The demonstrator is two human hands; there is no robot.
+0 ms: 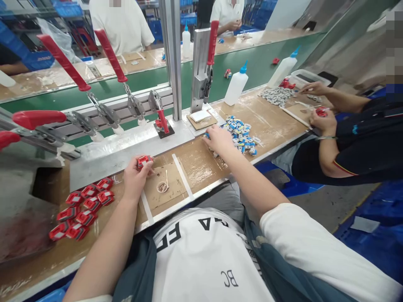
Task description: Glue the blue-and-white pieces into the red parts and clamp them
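Observation:
My left hand (136, 176) is closed round a small red plastic housing (145, 161) with a grey face, held above the table at the left edge of a cardboard mat. My right hand (220, 140) reaches to the left side of a heap of small blue-and-white plastic pieces (241, 130). A bit of blue shows at its bent fingertips, where they seem to pinch one piece (207, 135). On the cardboard mat (173, 184) between my hands sits a small round dish (162, 187) with a cotton swab (166, 178) beside it. Several red housings (86, 205) lie grouped left of my left forearm.
Toggle clamps with red handles (110, 54) line a metal frame behind the table, and another clamp (212, 42) stands upright. White bottles with blue nozzles (236, 86) stand at the back. A co-worker's hands (324, 121) work at right, near a heap of grey pieces (277, 96).

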